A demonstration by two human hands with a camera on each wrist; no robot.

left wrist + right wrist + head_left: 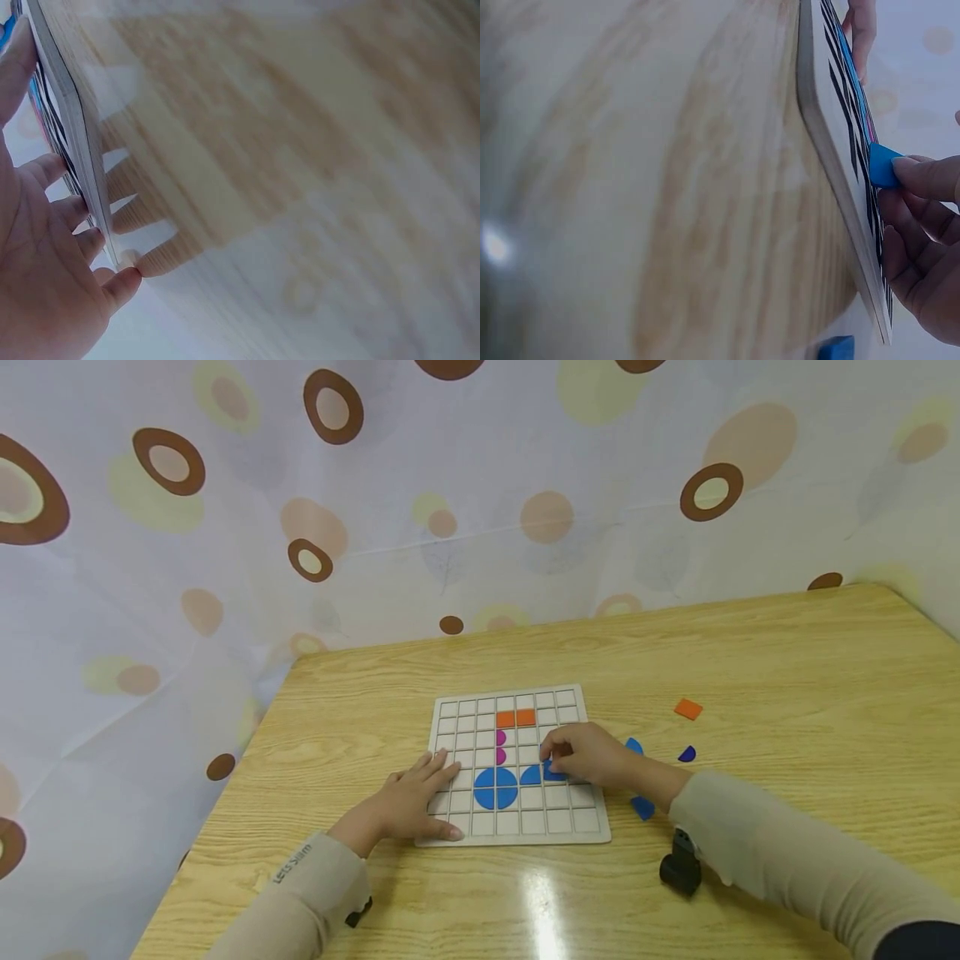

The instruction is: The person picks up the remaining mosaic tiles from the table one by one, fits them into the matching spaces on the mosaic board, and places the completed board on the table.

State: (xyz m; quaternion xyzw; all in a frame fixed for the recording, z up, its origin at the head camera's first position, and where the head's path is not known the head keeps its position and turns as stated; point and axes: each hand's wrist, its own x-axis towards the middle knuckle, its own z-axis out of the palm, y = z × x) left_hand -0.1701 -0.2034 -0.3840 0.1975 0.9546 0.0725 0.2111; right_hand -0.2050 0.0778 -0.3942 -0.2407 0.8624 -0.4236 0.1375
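Note:
A white grid board point(525, 822) lies on the table. My left hand point(412, 793), its fingers spread, rests on the board's left edge; in the left wrist view the fingers point(71, 212) touch that edge. At the board's right side my right hand point(588, 753) pinches a blue piece point(883, 165) between thumb and fingers, tilted up against the grid. Beside it sits a blue quarter-circle piece point(530, 775). Further left, several blue quarter pieces point(485, 779) form a circle. Above it are two magenta half-round pieces point(501, 738) and two orange squares point(506, 719).
Right of the board lie an orange piece point(687, 708), a dark blue half-round piece point(687, 753) and blue pieces point(642, 807), partly hidden by the right forearm. A patterned sheet point(480, 527) hangs behind the wooden table point(787, 668).

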